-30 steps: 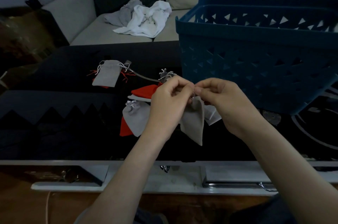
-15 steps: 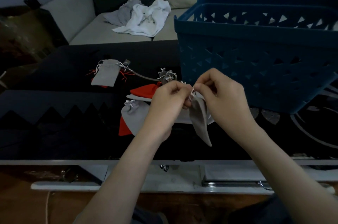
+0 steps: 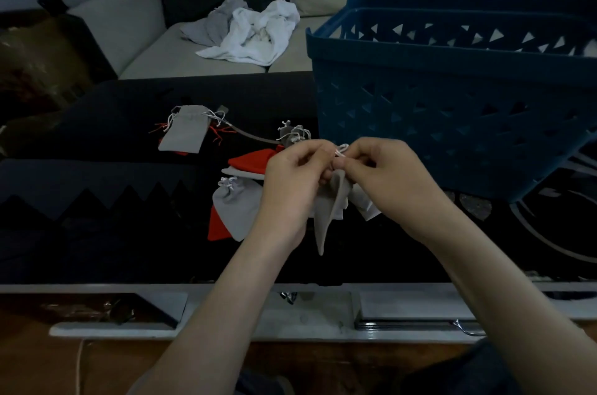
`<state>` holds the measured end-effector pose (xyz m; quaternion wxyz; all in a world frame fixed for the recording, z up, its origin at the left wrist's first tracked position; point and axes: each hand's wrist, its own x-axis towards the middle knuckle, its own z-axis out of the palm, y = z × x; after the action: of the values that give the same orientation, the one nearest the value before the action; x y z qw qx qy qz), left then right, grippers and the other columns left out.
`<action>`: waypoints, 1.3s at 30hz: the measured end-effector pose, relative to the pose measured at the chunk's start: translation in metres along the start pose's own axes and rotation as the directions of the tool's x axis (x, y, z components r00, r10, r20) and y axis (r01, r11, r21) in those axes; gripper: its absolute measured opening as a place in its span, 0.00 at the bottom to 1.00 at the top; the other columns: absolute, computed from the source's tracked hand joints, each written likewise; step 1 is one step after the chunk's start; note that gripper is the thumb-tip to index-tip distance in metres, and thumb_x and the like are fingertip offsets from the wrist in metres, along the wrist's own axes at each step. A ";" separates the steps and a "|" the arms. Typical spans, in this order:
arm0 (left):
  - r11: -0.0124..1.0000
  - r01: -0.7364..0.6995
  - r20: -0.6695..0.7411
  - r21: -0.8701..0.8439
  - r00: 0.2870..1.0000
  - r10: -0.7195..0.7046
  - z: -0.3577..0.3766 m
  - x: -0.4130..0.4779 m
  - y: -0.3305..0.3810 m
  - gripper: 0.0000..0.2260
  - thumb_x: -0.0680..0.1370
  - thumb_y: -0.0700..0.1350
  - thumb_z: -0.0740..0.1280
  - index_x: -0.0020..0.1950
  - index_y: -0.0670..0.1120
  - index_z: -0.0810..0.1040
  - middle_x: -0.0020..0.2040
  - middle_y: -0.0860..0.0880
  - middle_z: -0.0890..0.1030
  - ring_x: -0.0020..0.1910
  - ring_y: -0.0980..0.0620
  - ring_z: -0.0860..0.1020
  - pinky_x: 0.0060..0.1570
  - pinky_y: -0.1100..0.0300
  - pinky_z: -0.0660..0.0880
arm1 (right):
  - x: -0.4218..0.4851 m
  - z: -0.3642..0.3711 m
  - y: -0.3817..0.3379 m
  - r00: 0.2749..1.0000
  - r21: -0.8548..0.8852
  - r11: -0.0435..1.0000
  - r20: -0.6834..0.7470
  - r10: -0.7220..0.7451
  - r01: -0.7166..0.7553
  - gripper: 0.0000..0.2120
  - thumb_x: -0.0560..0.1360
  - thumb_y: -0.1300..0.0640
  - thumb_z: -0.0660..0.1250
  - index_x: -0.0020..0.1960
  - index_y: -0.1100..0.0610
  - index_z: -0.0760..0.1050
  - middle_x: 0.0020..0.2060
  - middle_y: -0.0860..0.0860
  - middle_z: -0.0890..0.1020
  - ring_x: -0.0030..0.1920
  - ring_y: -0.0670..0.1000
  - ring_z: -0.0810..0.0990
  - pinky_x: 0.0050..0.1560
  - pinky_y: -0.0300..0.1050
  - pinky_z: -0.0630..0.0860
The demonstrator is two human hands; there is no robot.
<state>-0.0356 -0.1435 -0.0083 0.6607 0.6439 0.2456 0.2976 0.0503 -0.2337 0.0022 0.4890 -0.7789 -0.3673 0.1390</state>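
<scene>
Just in front of the blue basket (image 3: pixel 452 123), left hand (image 3: pixel 290 181) and right hand (image 3: pixel 387 181) both pinch the neck of a grey drawstring pouch (image 3: pixel 329 213), which hangs free. A white cord loop (image 3: pixel 341 149) has newly risen between the fingertips, so the closure is probably being tied.

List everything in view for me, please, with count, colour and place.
held pouch: one, grey, hanging between both hands above the table
loose grey pouches: at least four, on the table left of and under the hands
red pouches: at least two, partly under grey ones
basket: one, blue, on the table at right
cloths: one white, one grey, crumpled on the sofa
sofa: one, pale grey, behind the table
table: one, black top
left hand: pinches the pouch's mouth
right hand: pinches its white cord
</scene>
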 end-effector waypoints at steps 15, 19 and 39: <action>0.849 0.251 0.394 -0.464 0.917 -0.056 -0.006 0.001 0.012 0.09 0.74 0.40 0.64 0.35 0.46 0.80 0.33 0.50 0.76 0.35 0.55 0.66 0.36 0.67 0.72 | -0.003 -0.014 -0.002 0.963 0.559 0.809 0.266 0.034 -0.183 0.10 0.74 0.66 0.64 0.36 0.57 0.78 0.41 0.60 0.74 0.45 0.55 0.68 0.46 0.47 0.64; 0.942 0.151 0.429 -0.300 0.903 -0.008 -0.015 0.004 0.014 0.06 0.74 0.39 0.66 0.39 0.44 0.80 0.36 0.50 0.77 0.37 0.54 0.70 0.39 0.66 0.70 | -0.004 -0.016 0.000 0.942 0.614 0.753 0.334 0.024 -0.236 0.08 0.67 0.66 0.65 0.34 0.56 0.79 0.41 0.61 0.72 0.46 0.56 0.67 0.48 0.50 0.62; 0.863 -0.256 0.266 0.435 0.952 0.149 -0.028 0.003 0.017 0.05 0.75 0.38 0.70 0.40 0.47 0.82 0.35 0.52 0.82 0.36 0.59 0.80 0.41 0.66 0.76 | 0.001 -0.016 0.003 0.971 -0.016 0.998 0.230 -0.059 0.064 0.05 0.74 0.57 0.69 0.43 0.60 0.79 0.42 0.61 0.81 0.45 0.60 0.78 0.49 0.56 0.74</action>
<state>-0.0544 -0.1218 0.0069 0.4753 0.8349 0.1643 0.2237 0.0613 -0.2443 0.0072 0.4382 -0.7515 -0.4469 0.2083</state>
